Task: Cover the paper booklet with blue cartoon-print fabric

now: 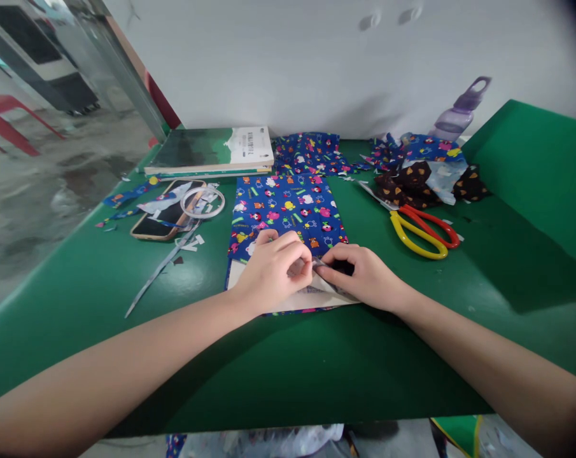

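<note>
Blue cartoon-print fabric [288, 210] lies flat in front of me, with a cream-coloured flap [297, 303] along its near edge. My left hand [279, 270] rests over this edge, thumb and index finger pinched together. Opposite it, my right hand [364, 275] also pinches, its fingertips close to the left ones. Between the fingertips shows a small greyish strip [318, 262]; its kind is not clear. Part of the flap lifts slightly beneath the hands, and the fingers hide some of it.
On the green table [354, 375], scissors [419, 232] with red and yellow handles lie right. Fabric scraps [412, 181] and a purple bottle [454, 117] are behind them. Left are a phone [161, 222], a tape roll [202, 215], a pale strip [161, 272] and stacked books [211, 149].
</note>
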The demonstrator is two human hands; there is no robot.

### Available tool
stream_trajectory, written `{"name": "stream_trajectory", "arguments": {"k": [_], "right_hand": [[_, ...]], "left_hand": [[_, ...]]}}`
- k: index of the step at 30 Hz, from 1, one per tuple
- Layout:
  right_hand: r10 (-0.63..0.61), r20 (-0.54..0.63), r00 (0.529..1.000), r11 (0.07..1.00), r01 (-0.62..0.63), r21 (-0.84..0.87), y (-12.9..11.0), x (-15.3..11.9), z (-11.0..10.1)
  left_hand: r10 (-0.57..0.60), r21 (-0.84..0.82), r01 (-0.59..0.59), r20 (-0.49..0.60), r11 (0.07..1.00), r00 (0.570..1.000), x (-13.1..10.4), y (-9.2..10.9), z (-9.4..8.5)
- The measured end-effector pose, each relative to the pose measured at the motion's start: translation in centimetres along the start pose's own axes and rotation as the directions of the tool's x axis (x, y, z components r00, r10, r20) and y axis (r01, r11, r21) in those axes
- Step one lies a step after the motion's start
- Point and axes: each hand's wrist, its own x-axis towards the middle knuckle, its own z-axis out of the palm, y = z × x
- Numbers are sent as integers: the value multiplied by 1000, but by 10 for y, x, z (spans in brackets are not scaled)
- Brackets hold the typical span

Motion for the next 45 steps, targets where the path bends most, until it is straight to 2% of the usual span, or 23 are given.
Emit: {"name": "stream_trajectory", "arguments": {"k": [7, 13, 19, 30, 45], "right_hand": [[8, 1, 1000, 1000, -8, 9, 0, 0, 0], [5, 12, 1000, 999, -5, 33, 3, 0, -1], [12, 68, 998, 997, -17, 70, 6, 1, -6], [44, 73, 996, 995, -51, 90, 5, 2, -7], [55, 90, 994, 981, -71, 180, 9, 3, -10]], "left_hand": [[-38, 33, 39, -21, 999, 999, 0, -1, 1], [-97, -6, 97, -29, 995, 995, 0, -4, 1], [-108, -30, 107, -36, 994, 994, 0, -8, 0], [-155, -83, 149, -60, 985, 986, 2, -9, -2], [-243, -167, 237, -14, 957, 970, 4, -11, -1]]}}
